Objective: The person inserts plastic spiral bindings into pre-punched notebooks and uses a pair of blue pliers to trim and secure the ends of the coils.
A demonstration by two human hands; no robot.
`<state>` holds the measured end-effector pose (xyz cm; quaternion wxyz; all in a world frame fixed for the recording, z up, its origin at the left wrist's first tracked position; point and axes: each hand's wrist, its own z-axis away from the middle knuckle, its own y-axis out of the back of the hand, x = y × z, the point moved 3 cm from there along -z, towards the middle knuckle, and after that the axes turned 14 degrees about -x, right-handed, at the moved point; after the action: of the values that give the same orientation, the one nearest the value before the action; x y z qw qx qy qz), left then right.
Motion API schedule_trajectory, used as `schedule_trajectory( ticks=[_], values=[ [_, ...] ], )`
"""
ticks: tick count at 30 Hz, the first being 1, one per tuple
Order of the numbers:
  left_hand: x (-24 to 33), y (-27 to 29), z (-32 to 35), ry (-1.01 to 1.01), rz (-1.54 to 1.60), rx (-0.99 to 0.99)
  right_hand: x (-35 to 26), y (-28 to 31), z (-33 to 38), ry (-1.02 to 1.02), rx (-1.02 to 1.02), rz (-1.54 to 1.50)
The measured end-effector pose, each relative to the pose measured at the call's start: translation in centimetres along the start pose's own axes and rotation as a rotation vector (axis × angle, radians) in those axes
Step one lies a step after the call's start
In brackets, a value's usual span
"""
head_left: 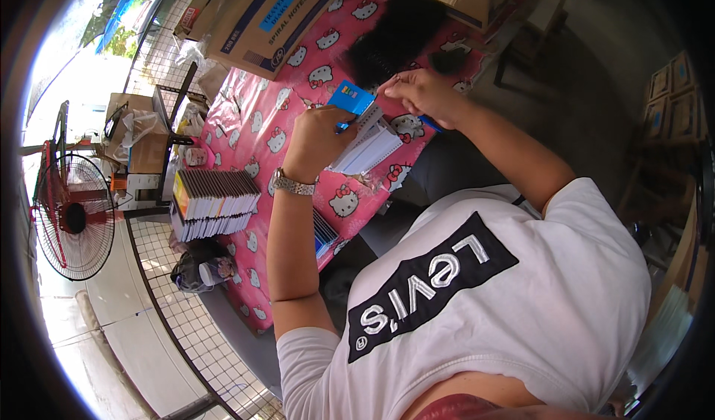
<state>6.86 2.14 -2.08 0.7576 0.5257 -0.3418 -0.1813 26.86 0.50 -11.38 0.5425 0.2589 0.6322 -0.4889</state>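
Left hand (pixel 316 141) grasped a blue-covered notebook (pixel 363 133); right hand (pixel 421 92) pinched its spiral edge above the pink counter (pixel 261 115), stacked notebooks (pixel 216 202) and cardboard box (pixel 264 18) nearby.

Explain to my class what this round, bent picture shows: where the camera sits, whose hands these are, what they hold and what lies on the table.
There is no machine: a person works with two bare hands. The wide lens is worn on the person's head and looks down, bending straight edges. The left hand, wearing a metal wristwatch, holds a small blue-covered spiral notebook; the right hand touches its top edge. Below is a table with a pink cartoon-cat tablecloth, a row of stacked notebooks and a brown cardboard box. A red standing fan stands at the left.
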Motion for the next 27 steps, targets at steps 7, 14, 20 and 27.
schedule_trajectory(
  ticks=[7,14,20,27],
  values=[
    [-1.3,-0.2,0.4,-0.004,0.068,0.065,0.5,-2.5,0.4,0.144,0.156,0.427],
    [-1.0,-0.7,1.3,-0.024,-0.011,0.204,-1.7,-5.0,1.2,0.638,0.309,1.074],
    [0.1,-0.7,1.2,-0.024,-0.108,0.222,-0.9,-4.1,0.0,0.002,-0.075,-0.528],
    [0.7,3.0,1.2,0.078,-0.160,0.208,-1.0,-4.8,0.0,0.337,0.224,0.352]
  ],
)
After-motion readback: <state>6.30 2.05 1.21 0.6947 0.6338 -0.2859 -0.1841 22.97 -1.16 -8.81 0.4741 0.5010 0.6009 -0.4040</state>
